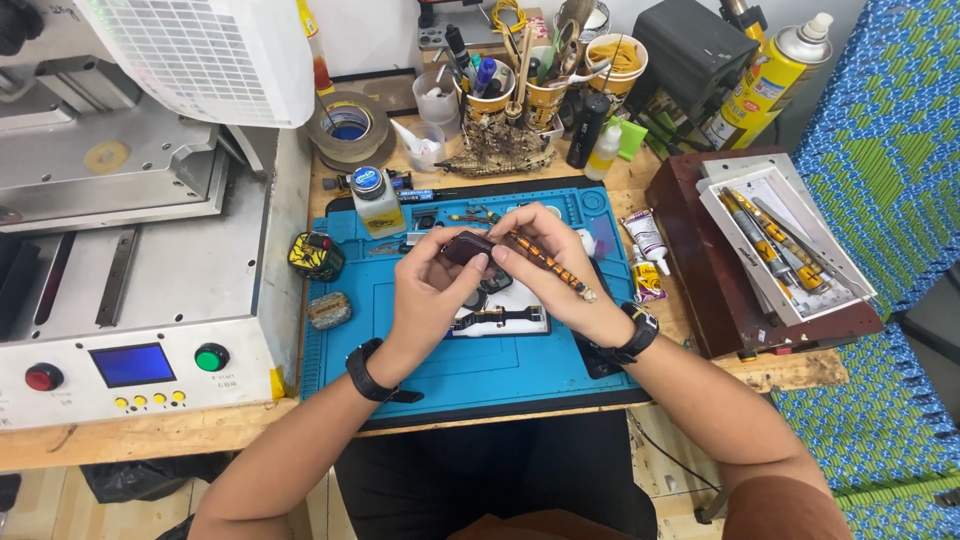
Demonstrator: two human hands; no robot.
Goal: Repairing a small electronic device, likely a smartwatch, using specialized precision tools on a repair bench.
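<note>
1. Head view, hands: the left hand (430,290) and the right hand (555,265) meet above the blue work mat (480,370), both raised off it.
2. Left hand grip: fingers and thumb are clamped on a small dark maroon device (468,247), which is held at the fingertips, above the upper middle of the mat.
3. Right hand grip: closed on an orange-and-black striped screwdriver (548,264). Its silver end cap points toward the right wrist; its working end lies at the maroon device, with the contact point hidden by the fingers.
4. Each wrist carries a black watch or band.
5. On the mat beneath the hands lies a white tray (505,318) holding a dark strap-like part; details are too small to tell.
6. Left of the mat's upper edge stands a small bottle with a blue cap (375,200); a yellow-and-black object (316,256) sits at the mat's left edge, touching or just beside it.
7. Wooden counter (150,435): a grey machine (140,300) with a blue screen, a red button and a green button occupies the left side.
8. Rear of the counter: a roll of tape (347,125) and several cups of tools (530,85) stand behind the mat.
9. Right side: a white tray of tools (775,240) rests on a dark red box; a yellow spray can (765,85) stands behind it. Two small tubes (645,250) lie just beside the mat's right edge.
</note>
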